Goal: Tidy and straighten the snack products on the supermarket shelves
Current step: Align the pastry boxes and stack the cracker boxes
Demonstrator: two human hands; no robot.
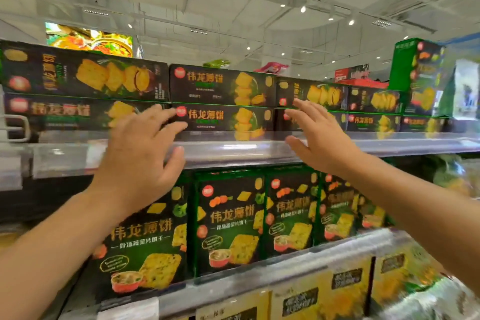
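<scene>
- Reaching w/ both hands toward the top shelf, where black biscuit boxes lie flat in two layers.
- My left hand (pixel 141 147) is raised in front of the shelf, fingers spread and a bit bent, holding nothing. Fingertips are near the left end of the lower centre box (pixel 226 122); contact I cannot confirm, pic is blurred there.
- My right hand (pixel 315 134) is also spread, nothing pinched. Its fingertips are at the seam between the centre stack and the next stack to the right; touching or not, cannot tell.
- Task thing: the upper centre box (pixel 223 84) sits on the lower one, both behind the clear shelf lip (pixel 233 149). The two hands stand on either side of this stack.
- Far right, one green-sided box (pixel 415 70) stands upright on top of the flat row, not like the others.
- Shelf below has green upright boxes (pixel 231 221) standing face out, side by side, they look orderly enough.
- Step, as I judge: approach, before grip or push on the centre stack.
- Next move calls for: palms flat on both ends of the stack, press evenly, square it w/ the neighbours. Uneven push could turn the top box or slide it back, so go slow.
</scene>
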